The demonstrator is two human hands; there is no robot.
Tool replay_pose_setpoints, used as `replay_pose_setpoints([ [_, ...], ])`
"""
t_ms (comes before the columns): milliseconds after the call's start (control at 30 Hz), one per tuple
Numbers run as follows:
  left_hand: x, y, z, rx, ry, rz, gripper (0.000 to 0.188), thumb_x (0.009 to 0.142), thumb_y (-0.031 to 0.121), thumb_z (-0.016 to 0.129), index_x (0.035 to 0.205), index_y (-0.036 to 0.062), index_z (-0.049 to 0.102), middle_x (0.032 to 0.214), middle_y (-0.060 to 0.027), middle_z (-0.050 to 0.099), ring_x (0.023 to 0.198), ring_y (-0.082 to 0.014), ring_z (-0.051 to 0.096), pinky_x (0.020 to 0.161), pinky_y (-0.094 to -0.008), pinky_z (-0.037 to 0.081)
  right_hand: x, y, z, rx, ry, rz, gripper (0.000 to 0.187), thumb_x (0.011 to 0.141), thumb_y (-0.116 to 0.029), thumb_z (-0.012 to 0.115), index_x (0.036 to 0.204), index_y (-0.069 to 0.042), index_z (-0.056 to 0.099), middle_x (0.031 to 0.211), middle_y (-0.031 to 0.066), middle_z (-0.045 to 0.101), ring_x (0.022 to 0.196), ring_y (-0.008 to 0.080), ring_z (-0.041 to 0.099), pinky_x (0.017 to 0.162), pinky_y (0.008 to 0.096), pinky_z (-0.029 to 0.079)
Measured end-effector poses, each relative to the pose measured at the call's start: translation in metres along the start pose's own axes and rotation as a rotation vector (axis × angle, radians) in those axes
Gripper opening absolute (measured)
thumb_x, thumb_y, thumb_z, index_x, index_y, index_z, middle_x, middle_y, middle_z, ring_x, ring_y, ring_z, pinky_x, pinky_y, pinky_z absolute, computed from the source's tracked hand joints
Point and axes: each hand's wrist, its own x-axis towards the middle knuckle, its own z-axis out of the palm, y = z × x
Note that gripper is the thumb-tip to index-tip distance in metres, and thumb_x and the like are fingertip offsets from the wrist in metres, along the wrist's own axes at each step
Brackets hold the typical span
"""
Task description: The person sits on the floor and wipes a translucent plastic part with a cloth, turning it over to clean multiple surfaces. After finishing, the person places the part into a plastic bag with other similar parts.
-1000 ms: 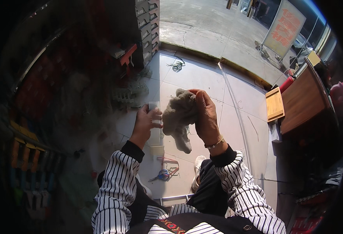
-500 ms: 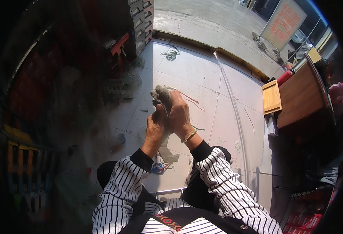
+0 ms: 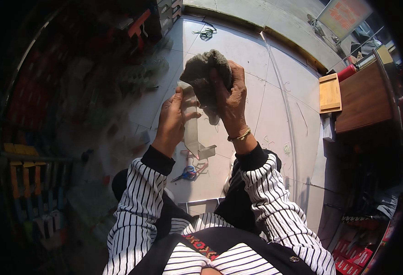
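My left hand is closed on a long, pale, bent strip that looks like clear plastic or thin metal. Its upper end shows above my thumb, and a hooked lower end hangs over the floor. Around a bunched grey rag the fingers of my right hand are wrapped, just right of the strip's upper part. Whether rag and strip touch is hard to make out. On the floor beneath lie scissors with blue handles, below the strip's hooked end.
Pale floor tiles stretch ahead to a raised sill. A tangle of green string lies at the far side. On the right stand a wooden board and a brown cabinet. Dim shelves with tools line the left.
My hands, pressed together before, have come apart. The right has moved up and right with the rag, now spread larger; more of the strip shows in my left.
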Motion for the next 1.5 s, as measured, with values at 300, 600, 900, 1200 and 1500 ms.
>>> replay_pose_setpoints([
  [300,0.001,0.026,-0.022,-0.12,0.136,0.126,0.043,0.101,0.034,0.037,0.119,-0.0019,0.053,0.112,-0.0146,0.062,0.102,-0.0209,0.061,0.091,-0.0327,0.048,-0.038,-0.005,0.022,-0.421,-0.608,-0.285,0.03,0.068,-0.009,0.074,0.092,-0.01,0.055,0.099,0.0075,0.053,0.087,0.0288,0.06,0.068,0.038,0.051],
  [600,-0.016,0.013,0.006,0.077,-0.039,-0.059,0.038,0.1,0.035,0.042,0.122,0.0054,0.051,0.107,-0.004,0.059,0.091,-0.0127,0.059,0.065,-0.0259,0.053,-0.016,-0.002,0.019,-0.426,-0.089,-0.168,0.033,0.068,-0.006,0.071,0.099,-0.009,0.06,0.102,0.0099,0.055,0.085,0.031,0.062,0.065,0.0369,0.052],
  [900,-0.004,0.031,-0.029,-0.08,0.146,0.146,0.041,0.101,0.034,0.038,0.114,-0.0014,0.054,0.104,-0.0153,0.064,0.092,-0.0206,0.064,0.083,-0.0309,0.052,-0.04,0.006,0.032,-0.359,-0.631,-0.277,0.017,0.075,-0.009,0.069,0.09,-0.009,0.061,0.095,0.0083,0.056,0.083,0.0288,0.061,0.069,0.0365,0.052],
  [1200,-0.006,0.028,-0.039,0.013,0.08,0.121,0.045,0.096,0.043,0.047,0.112,0.0028,0.06,0.085,-0.0085,0.067,0.08,-0.0143,0.064,0.067,-0.0286,0.052,-0.048,0.012,0.023,-0.284,-1.178,0.179,0.02,0.079,-0.019,0.07,0.089,-0.003,0.065,0.089,0.0162,0.061,0.082,0.0366,0.06,0.069,0.04,0.048],
  [1500,-0.008,0.032,-0.035,0.224,-0.019,0.118,0.047,0.096,0.045,0.046,0.114,0.0037,0.06,0.084,-0.0065,0.066,0.075,-0.0125,0.061,0.062,-0.0268,0.051,-0.042,0.014,0.001,-1.115,-1.202,0.129,0.021,0.076,-0.025,0.068,0.077,-0.005,0.068,0.074,0.0153,0.065,0.073,0.0341,0.064,0.064,0.0399,0.051],
])
